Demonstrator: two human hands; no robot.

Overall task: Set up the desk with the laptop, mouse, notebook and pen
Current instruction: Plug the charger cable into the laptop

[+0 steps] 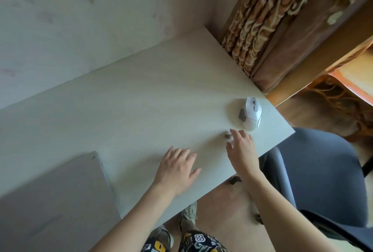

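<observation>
Desk [125, 98]: a pale top against the wall; its right end is near a patterned curtain [260, 29].
Mouse [250, 113]: white, on the desk close to the right corner; its long axis runs away from the person, a little tilted.
Laptop [56, 197]: grey, lid closed, at the left end of the desk, well apart from the mouse.
Notebook and pen: not visible here.
Right hand [242, 152]: the nearer one to the mouse; fingers apart and stretched, holding nothing. The fingertips [235, 131] are just short of the near end of the mouse; I cannot tell if they touch it.
Direction: the mouse lies ahead of the right fingers and slightly to the right.
Small dark object [227, 136]: just left of the right fingertips; too small to identify.
Left hand [177, 169]: flat on the desk with fingers spread, empty, farther from the mouse.
Chair [323, 175]: blue-grey, beside the right corner.
Likely step: the right hand seems to reach for the mouse.
</observation>
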